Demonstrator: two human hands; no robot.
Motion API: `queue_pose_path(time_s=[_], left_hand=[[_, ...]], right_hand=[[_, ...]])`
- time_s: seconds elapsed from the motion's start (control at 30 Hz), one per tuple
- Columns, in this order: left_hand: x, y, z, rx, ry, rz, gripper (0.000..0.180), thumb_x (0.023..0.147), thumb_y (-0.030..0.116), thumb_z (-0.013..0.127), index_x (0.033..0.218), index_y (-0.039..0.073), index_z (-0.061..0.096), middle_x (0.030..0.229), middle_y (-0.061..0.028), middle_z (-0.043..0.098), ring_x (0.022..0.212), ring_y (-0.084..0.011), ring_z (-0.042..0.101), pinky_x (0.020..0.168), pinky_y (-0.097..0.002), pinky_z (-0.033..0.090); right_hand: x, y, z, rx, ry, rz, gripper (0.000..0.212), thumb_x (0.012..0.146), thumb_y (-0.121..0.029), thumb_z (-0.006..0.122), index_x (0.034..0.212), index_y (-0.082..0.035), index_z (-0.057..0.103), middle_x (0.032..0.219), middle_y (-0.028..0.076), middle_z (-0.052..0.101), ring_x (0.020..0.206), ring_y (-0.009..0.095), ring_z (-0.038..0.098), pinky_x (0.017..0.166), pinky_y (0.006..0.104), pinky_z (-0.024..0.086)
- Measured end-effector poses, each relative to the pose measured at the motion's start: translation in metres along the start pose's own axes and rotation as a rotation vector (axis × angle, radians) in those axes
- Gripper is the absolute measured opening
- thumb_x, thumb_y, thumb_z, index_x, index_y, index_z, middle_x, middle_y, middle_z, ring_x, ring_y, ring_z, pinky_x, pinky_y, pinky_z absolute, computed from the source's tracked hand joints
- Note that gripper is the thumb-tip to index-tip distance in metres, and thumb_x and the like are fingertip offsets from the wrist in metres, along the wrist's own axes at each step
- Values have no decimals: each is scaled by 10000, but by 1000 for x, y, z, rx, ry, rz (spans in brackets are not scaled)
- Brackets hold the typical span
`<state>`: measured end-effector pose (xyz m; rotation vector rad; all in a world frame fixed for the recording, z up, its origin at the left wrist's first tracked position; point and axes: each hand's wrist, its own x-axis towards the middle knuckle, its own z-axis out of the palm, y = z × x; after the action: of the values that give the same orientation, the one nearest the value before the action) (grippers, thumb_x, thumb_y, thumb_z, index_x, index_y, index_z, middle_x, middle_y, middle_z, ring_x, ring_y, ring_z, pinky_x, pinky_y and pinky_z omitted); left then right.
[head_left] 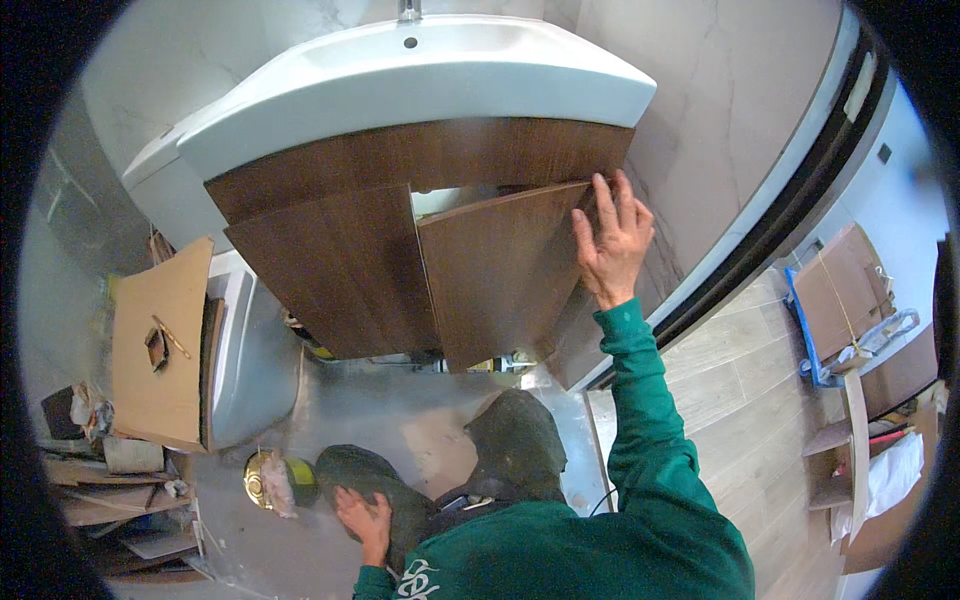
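Observation:
Under a white washbasin (430, 80) stands a brown wood-look vanity cabinet (400, 150) with two doors. The left door (330, 270) hangs almost in line with the front. The right door (500, 270) sits tilted and ajar, and a pale gap shows above its inner corner. My right hand (615, 250) grips this door at its upper outer corner, thumb on the front and fingers spread over the edge. On my bent knee (365, 490) rests my left hand (365, 520), open and holding nothing.
A cardboard sheet (155, 350) bearing a pencil (172, 338) covers the toilet (250, 350) at left. By my knee stands a round gold-coloured container (268, 482). Board offcuts (110, 500) lie at lower left. Beyond the door frame (790, 190) are cardboard (840, 290) and shelving (855, 440).

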<state>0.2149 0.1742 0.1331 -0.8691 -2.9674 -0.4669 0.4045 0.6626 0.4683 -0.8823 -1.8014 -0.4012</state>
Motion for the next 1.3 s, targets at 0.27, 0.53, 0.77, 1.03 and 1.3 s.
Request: queue_pose_path(time_s=[0.27,0.53,0.77,1.03,1.3], left_hand=[[7,-6,-2,17,-78,75,730,821,427,586,1245,-165,531,1419,-338,419,1296,-471,401,1076,-523,300],[16,-13,-10,-275,-109,62,698,821,390,696,1224,-163,558,1347,-357,483,1228,-470,497,1069,-482,368],[28,-36,7,-292,-218,104,724,838,430,669,1234,-164,547,1359,-401,437,1227,-503,490,1038,-480,406],[28,46,-56,-33,-283,301,774,786,397,757,1310,-104,484,1173,-268,626,914,-299,660,878,-388,499],[31,134,-105,-225,-585,-426,789,792,514,746,1311,-40,529,1222,-224,613,1121,-344,583,961,-451,451]], right_hand=[[-28,-47,13,281,-2,-26,673,795,-310,726,1398,-118,496,1531,244,316,1371,458,320,1095,565,284],[-22,-97,24,639,5,-161,689,818,-386,698,1419,-126,482,1565,235,251,1435,426,250,1137,559,216],[-46,-3,34,418,119,350,751,856,-372,662,1426,31,386,1525,282,289,1395,458,289,1118,583,239],[-117,28,58,713,-20,528,674,935,-299,595,1441,61,335,1473,290,375,1328,462,384,1127,521,264],[-155,41,57,705,-199,674,640,951,-308,576,1450,28,357,1458,287,401,1323,452,403,1122,507,282]])
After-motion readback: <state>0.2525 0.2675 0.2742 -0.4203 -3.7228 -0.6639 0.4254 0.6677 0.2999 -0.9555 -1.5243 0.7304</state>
